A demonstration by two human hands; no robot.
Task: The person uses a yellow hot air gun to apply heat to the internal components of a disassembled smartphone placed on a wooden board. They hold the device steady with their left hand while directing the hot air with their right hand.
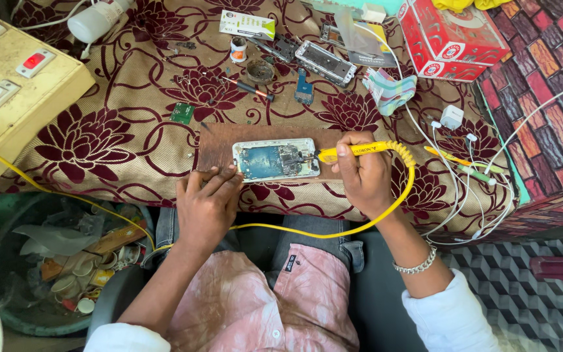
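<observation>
Fingers (353,145) of right hand (363,173) clenched around yellow soldering iron (360,150); left hand (206,202) flat, released.

Opened phone (276,160): bright metal frame with a glossy blue inner plate and dull grey circuitry. Board (219,145) beneath it: matt brown wood, worn and rough. Soldering iron (353,151) in the right hand (363,176): smooth yellow plastic handle with a glossy yellow rubbery cord. Cloth (118,130) covering the table: soft woven fabric, matt, cream with maroon flowers. Switch box (14,91): cream plastic, scuffed and dull. Box (451,39): red printed cardboard, slightly glossy. Bracelet (417,264): shiny linked metal.
</observation>
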